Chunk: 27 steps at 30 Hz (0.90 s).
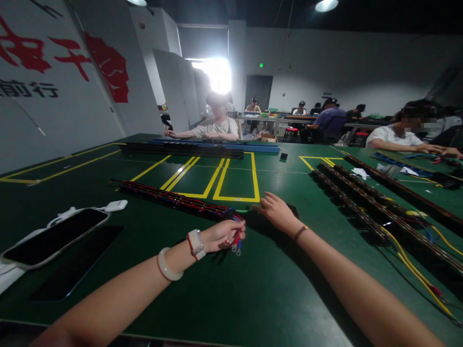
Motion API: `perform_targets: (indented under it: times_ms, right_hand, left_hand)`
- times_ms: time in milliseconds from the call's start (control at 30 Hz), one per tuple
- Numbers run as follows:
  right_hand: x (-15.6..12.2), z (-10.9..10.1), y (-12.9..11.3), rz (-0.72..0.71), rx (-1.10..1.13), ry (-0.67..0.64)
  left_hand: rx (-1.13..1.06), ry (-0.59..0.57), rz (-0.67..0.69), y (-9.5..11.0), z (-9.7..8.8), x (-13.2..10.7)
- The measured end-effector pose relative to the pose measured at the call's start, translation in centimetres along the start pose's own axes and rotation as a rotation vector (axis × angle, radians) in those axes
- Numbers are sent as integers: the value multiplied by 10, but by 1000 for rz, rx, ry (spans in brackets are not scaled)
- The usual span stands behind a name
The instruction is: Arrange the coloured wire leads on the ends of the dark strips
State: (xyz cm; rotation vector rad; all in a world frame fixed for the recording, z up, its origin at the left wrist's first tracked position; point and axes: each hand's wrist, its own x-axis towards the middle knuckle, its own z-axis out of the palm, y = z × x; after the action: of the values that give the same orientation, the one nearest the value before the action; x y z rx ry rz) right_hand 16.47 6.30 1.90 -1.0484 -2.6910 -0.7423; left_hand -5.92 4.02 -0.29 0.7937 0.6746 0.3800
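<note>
My left hand (224,234) is closed around a bundle of red and blue wires (238,237). Metal ring terminals (237,250) hang from the wire ends below the fingers. The wires come out of the right end of a long dark strip (177,201) wrapped with red and blue wiring, which lies across the table. A green wire (243,211) runs from that same end to my right hand (277,212), whose thumb and fingers pinch its tip. Part of the wire is covered by those fingers.
On the green table, a phone (58,236) and a dark flat panel (79,265) lie at left. Several long strips (354,202) with yellow wires (405,260) lie at right. Black rails (181,150) sit before a seated person (220,123); another person (401,135) works at right.
</note>
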Motion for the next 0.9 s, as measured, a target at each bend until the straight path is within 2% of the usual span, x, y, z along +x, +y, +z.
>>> perform_targets:
  times_ms: [167, 300, 433, 500, 567, 667, 767, 900]
  right_hand:
    - [-1, 19, -2, -7, 34, 7]
    - [-5, 19, -11, 24, 83, 27]
    - [-13, 12, -23, 50, 183, 140]
    - [-15, 9, -29, 8, 273, 174]
    - [-16, 6, -34, -93, 367, 189]
    - [-16, 3, -38, -178, 479, 219]
    - [-17, 2, -38, -122, 555, 245]
    - [-13, -1, -38, 78, 647, 238]
  left_hand:
    - [-33, -41, -36, 2, -1, -1]
    - [-25, 30, 16, 0, 3, 0]
    - [-39, 50, 52, -5, 5, 3]
    - [-52, 61, 62, -7, 3, 6]
    - [-65, 74, 82, -8, 2, 7]
    - [-80, 25, 91, -7, 1, 6]
    - [-126, -42, 84, -6, 2, 2]
    - [-103, 9, 84, -8, 3, 2]
